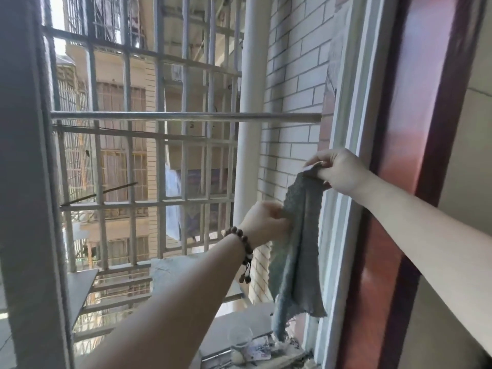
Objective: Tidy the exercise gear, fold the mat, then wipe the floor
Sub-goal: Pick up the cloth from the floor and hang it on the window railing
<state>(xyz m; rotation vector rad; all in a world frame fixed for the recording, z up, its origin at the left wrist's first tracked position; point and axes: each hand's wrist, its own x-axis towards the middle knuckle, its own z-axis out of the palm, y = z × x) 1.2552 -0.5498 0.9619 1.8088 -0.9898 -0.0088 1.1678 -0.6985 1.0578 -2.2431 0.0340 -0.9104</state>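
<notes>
Head view: both hands hold the cloth (295, 251) outside the window, right hand (338, 170) pinching its top corner, left hand (266, 222) gripping mid-edge—probably cloth-handling for the wiping step; next it needs spreading over the rail (186, 116).

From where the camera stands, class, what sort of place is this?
Probably an upper-floor flat's open window: a barred metal grille, a horizontal drying rail, other flats opposite. Both hands hold a grey cloth.

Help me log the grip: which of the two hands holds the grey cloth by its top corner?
The right hand, raised near the window frame, pinches the grey cloth at its top corner. The left hand, wearing the bead bracelet, grips it lower down.
</notes>
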